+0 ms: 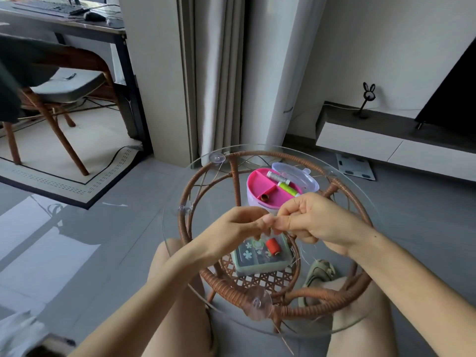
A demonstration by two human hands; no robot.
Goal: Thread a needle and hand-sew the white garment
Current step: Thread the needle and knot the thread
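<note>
glass-top table [183, 194], pink sewing box [260, 184]

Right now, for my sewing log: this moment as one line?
stage: threading | left hand: fingertips pinched, item unclear | right hand: pinches thread | sewing box: open on glass table

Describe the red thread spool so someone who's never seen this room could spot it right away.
Find the round glass-topped rattan table at the person's knees. Below the left hand and right hand sits a pale green flowered box with the red spool on it. It's the only red one; the white spool and lime spool lie behind, in the pink box.
</note>
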